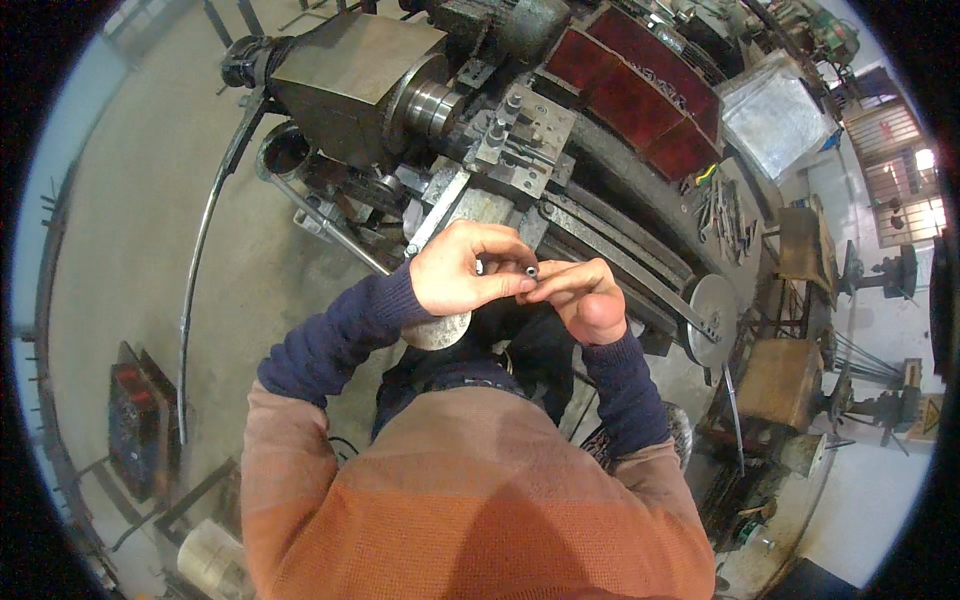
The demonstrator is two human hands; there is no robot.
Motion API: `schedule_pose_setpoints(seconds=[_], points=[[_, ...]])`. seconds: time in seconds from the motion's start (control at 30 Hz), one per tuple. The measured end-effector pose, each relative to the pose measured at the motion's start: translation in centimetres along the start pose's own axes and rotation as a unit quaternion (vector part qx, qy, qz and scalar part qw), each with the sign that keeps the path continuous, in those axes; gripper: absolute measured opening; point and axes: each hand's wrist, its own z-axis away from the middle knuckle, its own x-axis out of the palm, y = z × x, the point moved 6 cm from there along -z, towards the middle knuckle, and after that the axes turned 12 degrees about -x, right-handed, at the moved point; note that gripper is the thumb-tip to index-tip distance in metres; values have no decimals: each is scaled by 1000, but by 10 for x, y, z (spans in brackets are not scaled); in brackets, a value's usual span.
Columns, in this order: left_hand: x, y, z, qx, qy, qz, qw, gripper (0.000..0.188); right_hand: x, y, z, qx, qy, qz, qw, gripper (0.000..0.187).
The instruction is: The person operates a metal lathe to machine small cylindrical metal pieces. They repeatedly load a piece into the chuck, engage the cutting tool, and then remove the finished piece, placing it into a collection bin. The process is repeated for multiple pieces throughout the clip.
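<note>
Orange sweater (440,530) up front. Left hand (455,275) pinching a small round part (531,272); right hand (590,303) right beside it, can't tell if gripping.

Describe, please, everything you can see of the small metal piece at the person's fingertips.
The small metal piece looks like a short tube or ring, with a bright grey rim around a dark round opening that faces the camera. It sits between the left hand's thumb and fingers, the right hand close beside it; whether that one touches it is unclear. Fingers hide its body, so its length cannot be told.
</note>
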Motion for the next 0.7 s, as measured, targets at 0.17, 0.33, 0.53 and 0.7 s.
schedule_pose_setpoints(seconds=[0.17, 0.33, 0.53, 0.7], points=[[-5, -5, 3, -21, 6, -1, 1000, 20, -2, 3, -5, 5, 3, 57, 998, 59], [-9, -4, 7, -17, 11, -18, 1000, 21, 2, 7, -9, 6, 8, 63, 998, 57], [-13, -1, 11, -6, 10, -2, 1000, 22, 6, 8, -8, -25, 17, 15, 999, 53], [-11, -4, 9, -26, 1, 29, 999, 21, 1, 9, -2, -29, 29, 14, 999, 54]])
